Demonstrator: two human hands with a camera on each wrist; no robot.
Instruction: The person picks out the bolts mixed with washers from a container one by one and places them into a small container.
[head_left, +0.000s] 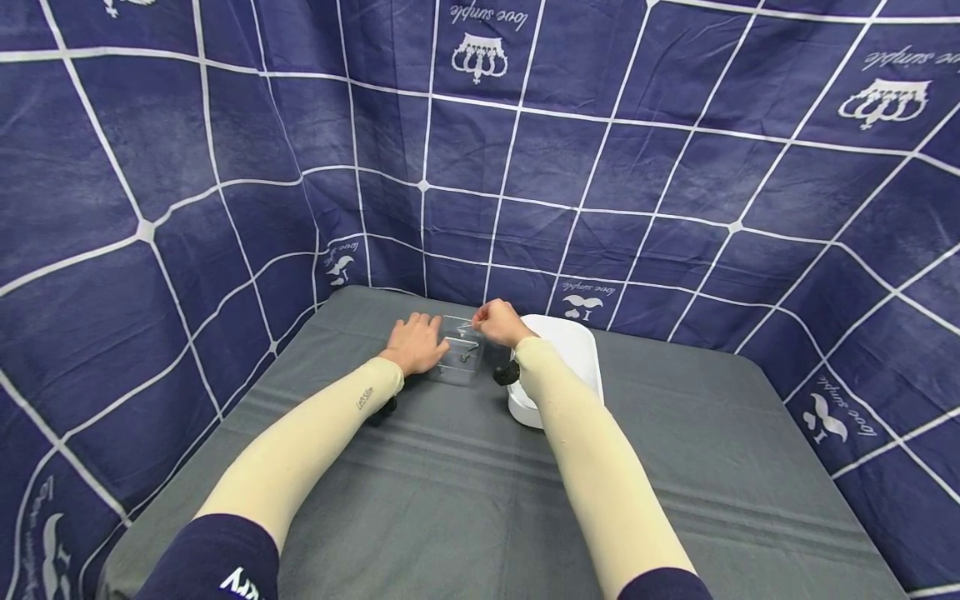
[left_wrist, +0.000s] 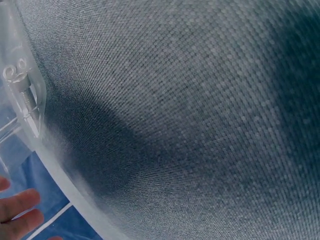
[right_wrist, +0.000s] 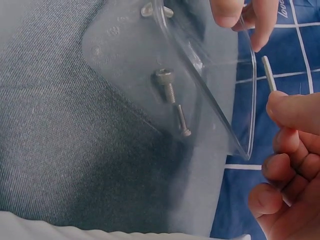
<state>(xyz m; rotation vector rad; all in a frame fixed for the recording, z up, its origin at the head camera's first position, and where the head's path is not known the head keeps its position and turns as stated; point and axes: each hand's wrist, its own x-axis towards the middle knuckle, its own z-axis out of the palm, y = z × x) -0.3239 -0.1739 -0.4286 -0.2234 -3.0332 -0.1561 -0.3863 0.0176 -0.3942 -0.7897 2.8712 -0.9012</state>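
A clear plastic box (head_left: 453, 379) stands on the grey cloth. Inside it lie a few metal screws, among them a thick socket-head bolt (right_wrist: 166, 82) and a thinner screw (right_wrist: 183, 121). My left hand (head_left: 417, 343) rests at the box's left side; its fingers (left_wrist: 20, 205) are spread in the left wrist view. Over the box's far right part, my right hand (head_left: 498, 322) pinches one end of a thin, straight metal rod (right_wrist: 268, 72) between thumb and forefinger, its other fingers curled. The rod's held end is hidden by the fingertips.
Right of the box stands a white tray (head_left: 598, 367), partly covered by my right forearm. A black wrist-worn device (head_left: 506, 373) hangs by my right wrist. Behind the grey-covered table (head_left: 450, 508) hangs a blue curtain (head_left: 675, 167) with white lines.
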